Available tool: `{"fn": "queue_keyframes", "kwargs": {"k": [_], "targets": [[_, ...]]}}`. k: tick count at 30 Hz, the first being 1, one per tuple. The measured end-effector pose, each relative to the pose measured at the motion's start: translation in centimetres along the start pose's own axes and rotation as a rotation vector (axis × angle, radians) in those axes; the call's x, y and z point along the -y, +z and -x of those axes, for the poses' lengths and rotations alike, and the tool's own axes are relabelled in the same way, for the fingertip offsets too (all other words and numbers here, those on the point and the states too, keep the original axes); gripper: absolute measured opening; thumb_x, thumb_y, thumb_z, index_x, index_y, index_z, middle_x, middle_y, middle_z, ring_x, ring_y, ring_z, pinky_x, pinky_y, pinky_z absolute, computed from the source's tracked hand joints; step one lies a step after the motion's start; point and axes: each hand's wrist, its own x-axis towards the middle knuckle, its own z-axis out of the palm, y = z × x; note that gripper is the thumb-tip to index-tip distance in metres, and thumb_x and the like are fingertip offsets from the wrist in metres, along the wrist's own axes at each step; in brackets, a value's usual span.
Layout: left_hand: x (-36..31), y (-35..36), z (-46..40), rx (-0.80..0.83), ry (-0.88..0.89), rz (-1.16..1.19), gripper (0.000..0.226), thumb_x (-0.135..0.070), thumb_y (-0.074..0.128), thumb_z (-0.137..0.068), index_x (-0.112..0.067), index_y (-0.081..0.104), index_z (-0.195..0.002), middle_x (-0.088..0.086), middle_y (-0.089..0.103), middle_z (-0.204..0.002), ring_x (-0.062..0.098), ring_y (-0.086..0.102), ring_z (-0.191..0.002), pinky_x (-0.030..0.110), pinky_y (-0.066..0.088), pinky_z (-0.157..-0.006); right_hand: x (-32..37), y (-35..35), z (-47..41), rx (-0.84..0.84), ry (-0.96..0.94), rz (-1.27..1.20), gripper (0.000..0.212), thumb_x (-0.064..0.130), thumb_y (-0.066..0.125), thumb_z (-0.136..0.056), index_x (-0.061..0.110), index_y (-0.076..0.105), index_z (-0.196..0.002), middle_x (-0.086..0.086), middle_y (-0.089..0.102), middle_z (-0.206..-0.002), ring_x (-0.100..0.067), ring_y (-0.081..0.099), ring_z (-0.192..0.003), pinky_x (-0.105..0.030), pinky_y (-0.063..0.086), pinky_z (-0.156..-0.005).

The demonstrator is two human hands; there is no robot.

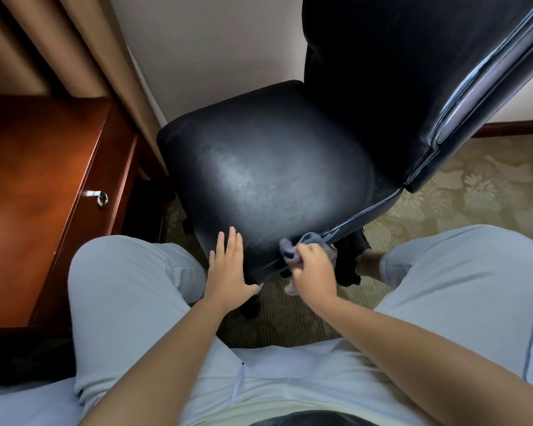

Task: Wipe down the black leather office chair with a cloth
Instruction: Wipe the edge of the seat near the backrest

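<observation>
The black leather office chair [268,173] stands in front of me, its seat in the middle of the view and its tall backrest [413,72] rising at the upper right. My left hand [228,269] lies flat with straight fingers on the seat's near front corner. My right hand [313,269] grips a small blue-grey cloth [293,245] and presses it against the seat's near edge, along the stitched seam. Part of the cloth is bunched inside the fingers and hidden.
A reddish wooden desk [43,179] with a drawer and metal pull [100,196] stands at the left, close to the chair. Tan curtains [59,41] hang behind it. Patterned carpet [474,195] spreads to the right. My knees in light grey trousers flank the chair.
</observation>
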Motion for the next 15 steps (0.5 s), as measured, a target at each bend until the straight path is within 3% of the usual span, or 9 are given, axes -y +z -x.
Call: {"fn": "queue_keyframes", "kwargs": {"k": [2, 4, 7, 9, 11, 15], "targets": [[0.0, 0.2, -0.1, -0.013, -0.024, -0.031, 0.119, -0.055, 0.07, -0.075, -0.01, -0.011, -0.15, 0.003, -0.022, -0.157, 0.024, -0.02, -0.144, 0.046, 0.005, -0.117, 0.5, 1.1, 0.9, 0.053, -0.1, 0.011, 0.02, 0.011, 0.057, -0.087, 0.009, 0.063, -0.106, -0.004, 0.054, -0.107, -0.019, 0.052, -0.097, -0.023, 0.04, -0.077], [0.3, 0.3, -0.2, -0.024, -0.032, -0.029, 0.119, -0.055, 0.071, -0.075, -0.01, -0.01, -0.15, 0.003, -0.021, -0.158, 0.024, -0.019, -0.145, 0.046, 0.006, -0.118, 0.3, 0.7, 0.5, 0.067, -0.124, 0.009, 0.021, 0.013, 0.056, -0.088, 0.009, 0.063, -0.108, -0.004, 0.055, -0.106, -0.019, 0.052, -0.096, -0.028, 0.043, -0.076], [0.7, 0.2, -0.1, -0.034, -0.027, -0.007, 0.118, -0.053, 0.072, -0.075, -0.01, -0.009, -0.151, 0.002, -0.019, -0.158, 0.022, -0.018, -0.145, 0.045, 0.008, -0.12, -0.6, -0.8, -1.1, 0.016, 0.045, -0.052, 0.003, 0.011, 0.054, -0.088, 0.01, 0.056, -0.089, -0.002, 0.054, -0.093, -0.019, 0.053, -0.083, -0.031, 0.044, -0.069], [0.4, 0.3, 0.0, -0.044, -0.038, -0.001, 0.117, -0.051, 0.072, -0.076, -0.01, -0.008, -0.151, 0.003, -0.018, -0.159, 0.023, -0.018, -0.145, 0.045, 0.007, -0.119, -0.8, -1.4, -1.8, -0.075, 0.19, -0.108, 0.009, 0.011, 0.054, -0.089, 0.009, 0.05, -0.08, 0.001, 0.05, -0.084, -0.019, 0.052, -0.077, -0.03, 0.041, -0.065], [-0.2, 0.5, 0.1, -0.054, -0.053, 0.008, 0.115, -0.049, 0.072, -0.077, -0.01, -0.008, -0.151, 0.003, -0.017, -0.158, 0.024, -0.018, -0.145, 0.046, 0.006, -0.118, -0.4, -1.3, -1.6, -0.108, 0.219, -0.125, 0.01, 0.009, 0.055, -0.088, 0.008, 0.051, -0.08, 0.0, 0.051, -0.083, -0.02, 0.054, -0.078, -0.03, 0.042, -0.065], [-0.7, 0.8, -0.1, -0.059, -0.085, -0.019, 0.117, -0.052, 0.07, -0.076, -0.01, -0.01, -0.15, 0.004, -0.019, -0.158, 0.026, -0.018, -0.145, 0.049, 0.007, -0.118, 1.4, 1.1, 0.6, 0.068, 0.004, -0.059, 0.005, 0.008, 0.057, -0.086, 0.008, 0.055, -0.09, -0.002, 0.054, -0.098, -0.017, 0.054, -0.088, -0.024, 0.043, -0.073]]}}
